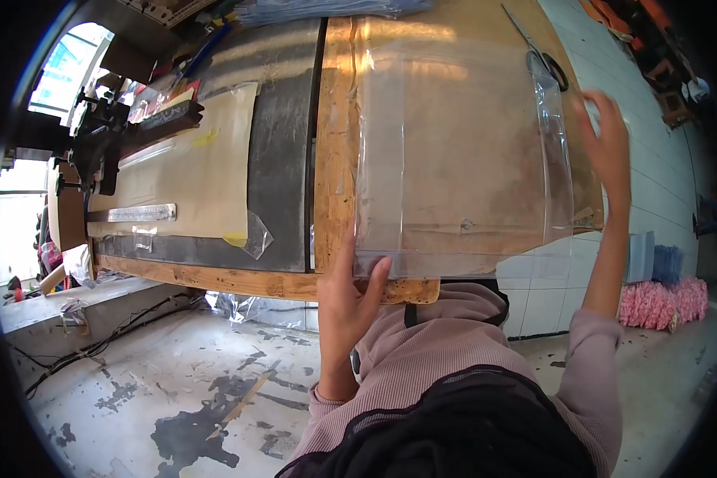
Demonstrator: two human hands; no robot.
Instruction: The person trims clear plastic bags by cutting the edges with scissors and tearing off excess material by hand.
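Observation:
A clear plastic sheet (pixel 470 159) with folded strips along its sides lies over the brown-covered work board, its near edge hanging past the board. My left hand (pixel 346 299) grips its near left corner, thumb on top and index finger stretched along the left edge. Just off the sheet's right edge is my right hand (pixel 608 143), raised and slightly blurred. Its fingers are curved and apart, with nothing visible in them. A pair of scissors (pixel 543 56) lies at the far right of the board, handles close to the sheet's far right corner.
On the left, a dark bench (pixel 283 151) carries brown paper (pixel 215 183), a clear ruler (pixel 142 213) and a black clamp-like fixture (pixel 107 143). Bluish plastic sheets (pixel 327 9) are stacked at the far edge. Pink bundles (pixel 663 305) stand beyond my right arm.

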